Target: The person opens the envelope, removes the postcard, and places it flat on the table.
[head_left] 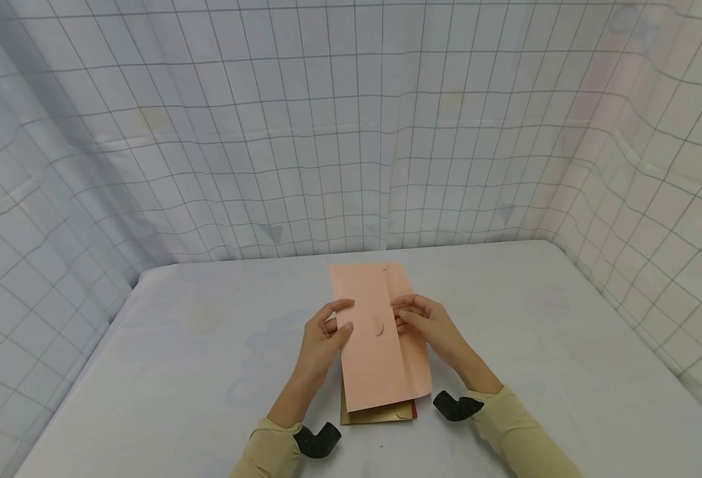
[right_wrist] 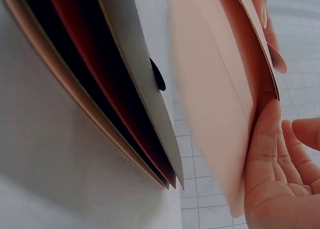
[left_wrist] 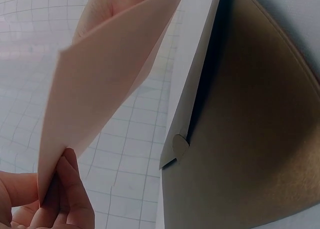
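A pink paper envelope (head_left: pixel 370 358), with a half-round tab on its front panel and its right side standing partly unfolded, is held up in front of me. My left hand (head_left: pixel 321 342) pinches its left edge between thumb and fingers. At the free edge of the front panel, my right hand (head_left: pixel 425 322) holds the paper with curled fingers; its thumb reaches toward the fold in the right wrist view. Below lies a gold envelope (head_left: pixel 377 417), mostly hidden by the pink one. A red envelope (right_wrist: pixel 100 74) shows under it in the right wrist view.
The stack rests on a table (head_left: pixel 207 358) with a pale cloth, near its front side. White grid-patterned curtains (head_left: pixel 339 133) hang behind and at both sides. Dark wrist pieces (head_left: pixel 317 440) jut from both sleeves near the table.
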Action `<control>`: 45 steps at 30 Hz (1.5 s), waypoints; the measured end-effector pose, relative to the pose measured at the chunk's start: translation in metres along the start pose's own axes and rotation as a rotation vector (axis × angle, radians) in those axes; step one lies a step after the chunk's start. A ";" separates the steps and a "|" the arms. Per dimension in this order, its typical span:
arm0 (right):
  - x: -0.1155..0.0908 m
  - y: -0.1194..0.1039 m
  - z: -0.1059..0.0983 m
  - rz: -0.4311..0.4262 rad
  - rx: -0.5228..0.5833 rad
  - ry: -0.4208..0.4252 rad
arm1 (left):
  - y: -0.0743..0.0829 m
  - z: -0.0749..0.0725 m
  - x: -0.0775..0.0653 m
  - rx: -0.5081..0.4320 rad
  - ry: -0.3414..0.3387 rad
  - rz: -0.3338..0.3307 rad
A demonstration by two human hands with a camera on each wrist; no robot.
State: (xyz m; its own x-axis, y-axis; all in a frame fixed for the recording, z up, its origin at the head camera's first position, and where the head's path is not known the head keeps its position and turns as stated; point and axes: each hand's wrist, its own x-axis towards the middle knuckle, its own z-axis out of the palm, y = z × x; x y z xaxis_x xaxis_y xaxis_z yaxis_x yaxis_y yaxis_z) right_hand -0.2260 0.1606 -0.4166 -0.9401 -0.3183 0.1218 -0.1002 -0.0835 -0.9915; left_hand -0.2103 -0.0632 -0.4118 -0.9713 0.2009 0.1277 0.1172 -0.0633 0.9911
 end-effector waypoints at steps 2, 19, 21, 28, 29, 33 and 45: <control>0.000 0.001 0.000 0.003 -0.017 0.003 | -0.001 0.000 0.000 0.003 -0.007 -0.002; -0.007 0.007 0.000 0.021 -0.137 0.011 | -0.004 0.004 -0.005 0.009 -0.030 -0.036; -0.007 0.007 -0.001 0.019 -0.140 0.009 | -0.005 0.004 -0.005 0.006 -0.034 -0.030; -0.007 0.006 0.000 0.032 -0.179 -0.001 | -0.008 0.006 -0.005 0.009 -0.017 -0.029; -0.007 0.005 0.000 0.039 -0.184 -0.003 | -0.008 0.006 -0.005 0.010 -0.018 -0.030; -0.007 0.002 -0.001 0.049 -0.199 -0.026 | -0.007 0.007 -0.005 0.004 -0.032 -0.033; -0.005 -0.006 -0.001 0.044 -0.235 -0.107 | -0.003 0.007 -0.004 -0.022 -0.035 -0.069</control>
State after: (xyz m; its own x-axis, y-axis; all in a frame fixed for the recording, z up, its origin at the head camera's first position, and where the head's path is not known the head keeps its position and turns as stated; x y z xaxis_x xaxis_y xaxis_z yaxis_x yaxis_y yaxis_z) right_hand -0.2209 0.1637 -0.4117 -0.9067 -0.4159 0.0705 -0.1450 0.1502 -0.9780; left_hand -0.2055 -0.0567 -0.4153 -0.9691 0.2391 0.0612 0.0459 -0.0692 0.9965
